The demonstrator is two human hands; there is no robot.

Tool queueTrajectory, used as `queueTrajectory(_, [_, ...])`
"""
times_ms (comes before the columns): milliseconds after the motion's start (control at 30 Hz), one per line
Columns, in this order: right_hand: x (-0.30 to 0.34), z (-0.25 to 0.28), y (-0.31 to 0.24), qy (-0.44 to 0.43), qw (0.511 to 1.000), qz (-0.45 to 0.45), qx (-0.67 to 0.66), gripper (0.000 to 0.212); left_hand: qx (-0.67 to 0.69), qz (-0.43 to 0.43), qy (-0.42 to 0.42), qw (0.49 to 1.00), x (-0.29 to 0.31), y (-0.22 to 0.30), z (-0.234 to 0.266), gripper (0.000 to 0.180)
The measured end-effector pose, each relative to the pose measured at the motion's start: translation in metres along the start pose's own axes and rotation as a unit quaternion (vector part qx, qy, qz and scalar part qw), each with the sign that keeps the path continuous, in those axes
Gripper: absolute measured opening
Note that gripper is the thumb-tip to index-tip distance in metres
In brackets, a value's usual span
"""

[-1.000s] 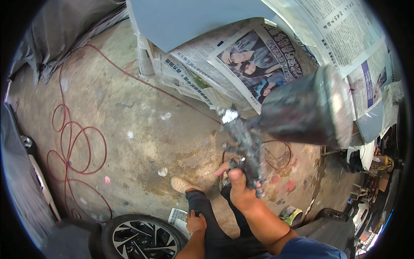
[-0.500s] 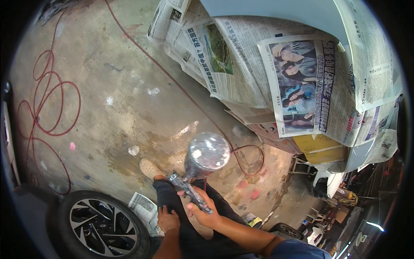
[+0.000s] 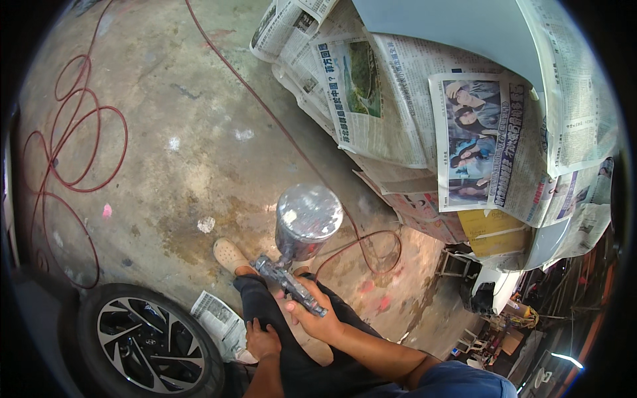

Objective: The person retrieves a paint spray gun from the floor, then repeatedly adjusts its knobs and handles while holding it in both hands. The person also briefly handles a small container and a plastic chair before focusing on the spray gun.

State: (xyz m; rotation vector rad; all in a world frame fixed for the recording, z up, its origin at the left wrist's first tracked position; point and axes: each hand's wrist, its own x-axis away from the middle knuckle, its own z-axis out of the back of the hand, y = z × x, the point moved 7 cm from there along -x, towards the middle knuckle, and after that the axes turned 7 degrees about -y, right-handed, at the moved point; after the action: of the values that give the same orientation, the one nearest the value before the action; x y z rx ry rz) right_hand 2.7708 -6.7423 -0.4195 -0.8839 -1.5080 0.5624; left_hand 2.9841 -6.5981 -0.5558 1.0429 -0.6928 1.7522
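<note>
My right hand (image 3: 318, 320) is wrapped around a paint-stained spray gun (image 3: 284, 281) in front of my legs. Its large metal cup (image 3: 309, 213) stands above the gun, the lid spattered with grey and white paint. My left hand (image 3: 263, 340) lies on my dark-trousered left leg, its fingers spread and holding nothing. To the right and ahead is a car panel (image 3: 451, 30) of pale blue-grey, masked along its lower side with newspaper sheets (image 3: 405, 113).
A red hose (image 3: 265, 109) crosses the stained concrete floor and lies in loops (image 3: 123, 142) at left. A car wheel (image 3: 152, 345) stands at lower left, beside a newspaper sheet (image 3: 219, 318). Clutter and a white stand-like object (image 3: 488, 290) are at lower right.
The view has shifted slightly, so the masked panel sits farther right. The spray gun and its cup have moved a little up and left in the picture. Both hands keep their pose.
</note>
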Motion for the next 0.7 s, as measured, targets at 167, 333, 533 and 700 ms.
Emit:
queueTrajectory(167, [-0.014,0.036,-0.065,0.103,0.989,0.108,-0.008,0.055,-0.001,-0.005,0.007,1.000,-0.004,0.001,0.000,0.053])
queueTrajectory(333, [-0.018,0.089,-0.151,0.227,0.946,0.229,0.041,0.056,-0.014,-0.015,-0.001,1.000,0.000,0.014,0.006,0.053])
queueTrajectory(533, [-0.006,0.134,-0.219,0.322,0.878,0.352,-0.034,0.050,-0.032,-0.039,0.004,0.999,0.002,0.024,0.008,0.053])
queueTrajectory(700, [0.001,0.150,-0.245,0.366,0.847,0.383,-0.037,0.050,-0.059,-0.043,0.009,0.997,0.000,0.031,0.014,0.053])
